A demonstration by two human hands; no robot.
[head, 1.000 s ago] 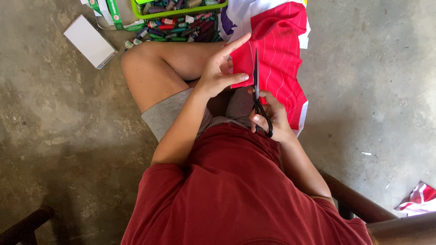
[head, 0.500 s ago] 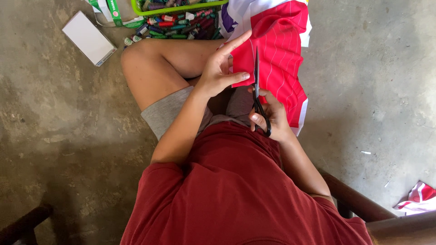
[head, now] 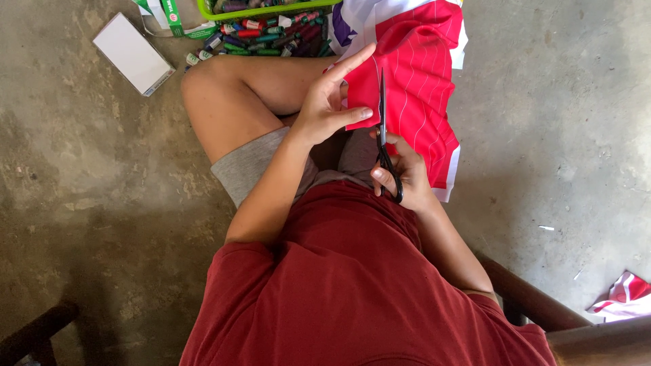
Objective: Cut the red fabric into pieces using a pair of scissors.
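The left hand (head: 329, 102) pinches the near edge of the red cloth (head: 413, 88) between thumb and fingers, index finger stretched flat along it, apparently to keep the fabric taut beside the blades. The right hand (head: 400, 179), just below, is closed through the black scissors' (head: 384, 135) loops, blades nearly shut on the cloth. Beyond the left hand, markers (head: 264, 37) lie on the floor (head: 81, 169).

Red cloth and black scissors in our lap

We are seeing the red fabric (head: 420, 88), crossed by thin white lines and edged in white, draping over the knee, while the black-handled scissors (head: 384, 135) are pointing up along its left edge, blades nearly closed.
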